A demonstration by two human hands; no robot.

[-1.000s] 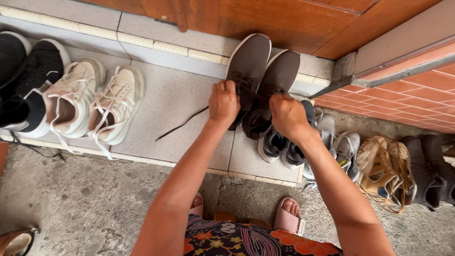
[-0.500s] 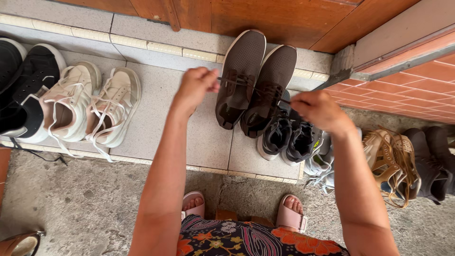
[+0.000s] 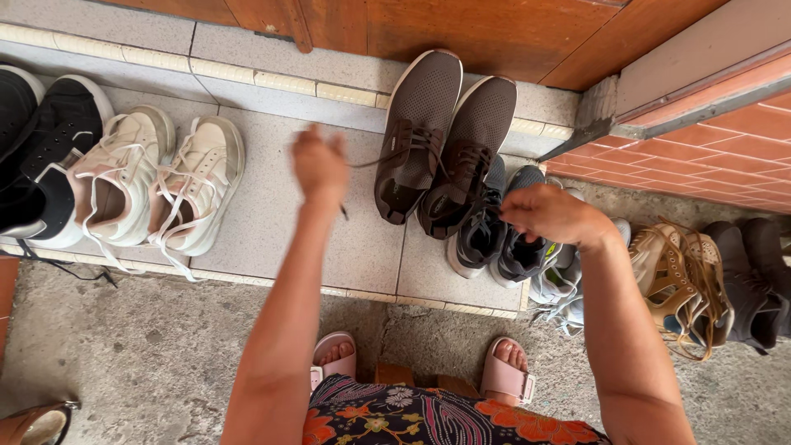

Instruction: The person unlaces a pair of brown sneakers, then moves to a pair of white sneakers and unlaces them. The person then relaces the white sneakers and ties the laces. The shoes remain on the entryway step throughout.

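Head-worn, looking steeply down, close above both hands; facing a tiled step (image 3: 280,194) and wooden door (image 3: 461,33) just beyond them.

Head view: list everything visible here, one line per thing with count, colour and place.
brown mesh sneakers: 2, dark brown, on the tiled step, toes to the door
shoelace: 1, dark, from the left brown sneaker to the left hand
cream sneakers: 2, cream-white, left on the step
black sneakers: 2, black with white soles, far left
black-grey sneakers: 2, below the brown pair
grey sneakers: 2 it seems, partly hidden under the right arm
tan shoes: tan, right
dark shoes: 2, far right
wooden door: 1, brown, top
pink sandals: 2, on the feet
left hand: blurred, grip on the lace
right hand: over the black-grey pair
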